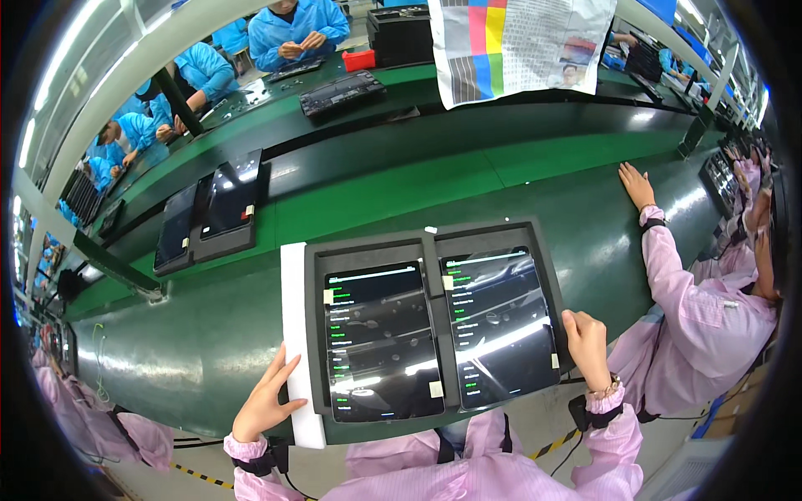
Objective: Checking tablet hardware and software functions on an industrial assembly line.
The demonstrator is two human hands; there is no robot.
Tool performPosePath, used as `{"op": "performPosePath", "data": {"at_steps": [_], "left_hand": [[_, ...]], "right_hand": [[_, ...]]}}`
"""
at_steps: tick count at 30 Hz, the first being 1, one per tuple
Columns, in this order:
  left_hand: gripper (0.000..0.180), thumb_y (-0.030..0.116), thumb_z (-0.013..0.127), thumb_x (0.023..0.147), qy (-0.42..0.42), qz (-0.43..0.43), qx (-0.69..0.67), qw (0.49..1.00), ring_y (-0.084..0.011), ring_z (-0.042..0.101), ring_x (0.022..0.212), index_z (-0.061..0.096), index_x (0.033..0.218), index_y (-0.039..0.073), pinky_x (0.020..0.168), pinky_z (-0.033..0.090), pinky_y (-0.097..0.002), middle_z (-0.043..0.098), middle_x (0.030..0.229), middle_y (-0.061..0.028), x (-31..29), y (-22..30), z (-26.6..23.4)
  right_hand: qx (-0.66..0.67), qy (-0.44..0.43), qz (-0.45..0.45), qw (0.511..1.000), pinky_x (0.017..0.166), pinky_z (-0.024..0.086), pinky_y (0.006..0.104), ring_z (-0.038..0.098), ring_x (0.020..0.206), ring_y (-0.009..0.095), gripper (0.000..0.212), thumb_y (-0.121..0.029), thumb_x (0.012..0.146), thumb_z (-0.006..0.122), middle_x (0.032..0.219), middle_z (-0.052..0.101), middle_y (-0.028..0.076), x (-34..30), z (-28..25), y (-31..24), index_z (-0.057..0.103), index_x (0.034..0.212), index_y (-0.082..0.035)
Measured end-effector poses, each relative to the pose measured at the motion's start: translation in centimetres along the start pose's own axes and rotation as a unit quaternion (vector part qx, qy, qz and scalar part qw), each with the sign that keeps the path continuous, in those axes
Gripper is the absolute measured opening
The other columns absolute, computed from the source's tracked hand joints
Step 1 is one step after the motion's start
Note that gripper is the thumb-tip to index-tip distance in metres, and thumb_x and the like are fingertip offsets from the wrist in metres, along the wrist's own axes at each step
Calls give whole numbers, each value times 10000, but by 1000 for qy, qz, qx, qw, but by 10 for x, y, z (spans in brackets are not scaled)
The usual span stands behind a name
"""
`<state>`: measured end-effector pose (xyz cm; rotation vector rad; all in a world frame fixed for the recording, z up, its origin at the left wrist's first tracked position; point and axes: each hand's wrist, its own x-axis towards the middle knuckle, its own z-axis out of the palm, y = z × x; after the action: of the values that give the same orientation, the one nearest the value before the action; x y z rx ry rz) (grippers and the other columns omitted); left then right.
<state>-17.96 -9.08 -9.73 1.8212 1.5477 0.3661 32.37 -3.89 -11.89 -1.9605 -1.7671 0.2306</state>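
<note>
"So, where does the black tray [316, 292] sit on the table [200, 359]?"

"Close by the near edge, squarely between the two hands. Side by side in it lie the left tablet [380, 342] and the right tablet [497, 334], screens up and lit, a raised divider between them."

"Which way do they run?"

"Long axes from the table's near edge toward its far one, roughly parallel to the white strip [298, 334] standing along the tray's left side."

"And the left hand [266, 401]?"

"Its grip is spread wide, fingertips against the strip's outer side near the table's near edge. Nothing is clasped in it. Strip and tray rim both come between it and the left tablet."

"The right hand [589, 346], then?"

"At the tray's right edge, fingers curled in. I cannot tell whether that grip pinches the rim or merely rests beside it. Only the rim parts it from the right tablet, so it is the nearer hand to a screen."

"Anything else around?"

"A second black tray [221, 250] toward the far left, and a co-worker's hand [639, 188] flat on the table, off to the right."
</note>
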Motion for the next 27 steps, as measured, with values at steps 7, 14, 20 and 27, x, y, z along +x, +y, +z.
{"op": "performPosePath", "data": {"at_steps": [7, 14, 20, 27], "left_hand": [[580, 135, 675, 796, 81, -40, 143, 985, -346, 379, 1292, 438, 1311, 13, 1024, 356, -405, 345, 1435, -195, 14, 14, -10], [539, 134, 602, 843, 124, 109, 245, 955, -314, 379, 1287, 399, 1327, 8, 1044, 297, -424, 407, 1397, -152, 63, 65, -8], [552, 119, 606, 836, 106, 132, 248, 954, -302, 362, 1307, 393, 1334, 17, 1066, 272, -431, 417, 1408, -112, 78, 79, -7], [545, 170, 599, 861, 112, 96, 252, 956, -296, 354, 1318, 390, 1345, 32, 1083, 236, -460, 422, 1411, -92, 76, 65, -5]], "right_hand": [[-26, -9, -118, 993, 911, 406, 406, 485, 1120, 356, 339, -234, 867, 607, 1186, 527, 197, 30, -5, -37, 592, 1130, -20], [-72, -98, -263, 957, 1084, 206, 517, 243, 1357, 365, 464, -383, 881, 568, 1430, 295, 232, 44, 10, -67, 561, 1240, -88], [-75, -119, -249, 958, 1095, 159, 540, 222, 1368, 368, 509, -437, 879, 553, 1420, 311, 236, 50, 19, -58, 554, 1250, -87], [-56, -127, -225, 964, 1103, 135, 537, 215, 1368, 368, 505, -402, 866, 586, 1416, 316, 233, 40, 15, -58, 546, 1247, -74]]}}
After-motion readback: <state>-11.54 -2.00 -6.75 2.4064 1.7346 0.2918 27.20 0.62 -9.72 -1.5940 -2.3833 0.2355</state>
